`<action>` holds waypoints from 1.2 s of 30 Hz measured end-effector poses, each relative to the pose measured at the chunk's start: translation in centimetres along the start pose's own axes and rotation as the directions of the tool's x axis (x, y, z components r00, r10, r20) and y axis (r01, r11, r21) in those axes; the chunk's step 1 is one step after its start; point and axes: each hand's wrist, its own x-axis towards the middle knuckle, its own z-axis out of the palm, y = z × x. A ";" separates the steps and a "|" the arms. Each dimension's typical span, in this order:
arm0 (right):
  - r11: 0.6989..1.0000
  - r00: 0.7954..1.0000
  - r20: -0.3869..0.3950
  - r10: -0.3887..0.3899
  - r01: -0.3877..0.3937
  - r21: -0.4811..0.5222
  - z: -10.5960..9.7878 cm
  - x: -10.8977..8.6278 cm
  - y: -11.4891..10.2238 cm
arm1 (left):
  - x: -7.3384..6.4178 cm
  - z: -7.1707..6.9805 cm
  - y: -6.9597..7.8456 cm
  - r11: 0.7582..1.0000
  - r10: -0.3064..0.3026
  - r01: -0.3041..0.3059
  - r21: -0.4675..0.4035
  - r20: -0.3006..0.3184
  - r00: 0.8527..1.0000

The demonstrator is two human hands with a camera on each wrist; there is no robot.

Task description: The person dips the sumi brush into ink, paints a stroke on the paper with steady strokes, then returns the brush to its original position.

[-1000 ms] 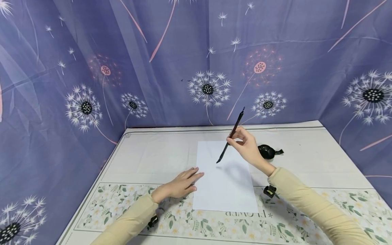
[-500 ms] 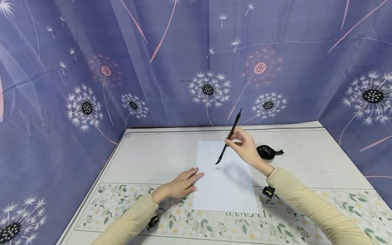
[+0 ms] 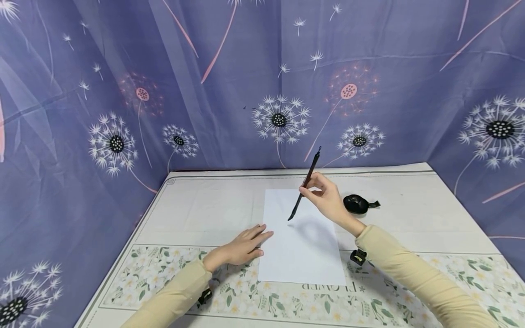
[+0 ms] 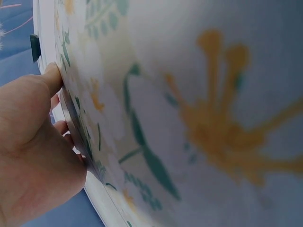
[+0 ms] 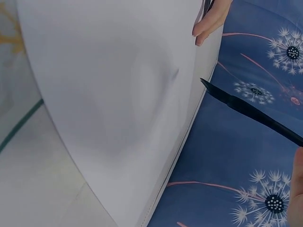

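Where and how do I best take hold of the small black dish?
Probably by the short handle of the black dish, pinched with the fingers from the right. The handle juts out that way, clear of the right hand, which holds the brush on the dish's left. Its hollow faces up, so keep it level; I can't tell whether it holds liquid.

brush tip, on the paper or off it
Off: the right wrist view shows a gap between the brush tip and its shadow on the paper.
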 end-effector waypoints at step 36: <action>0.999 0.998 0.059 -0.018 0.020 -0.048 1.2 0.0 0.0 | 0.1 0.3 -0.2 1.000 -0.001 0.001 0.007 -0.015 1.000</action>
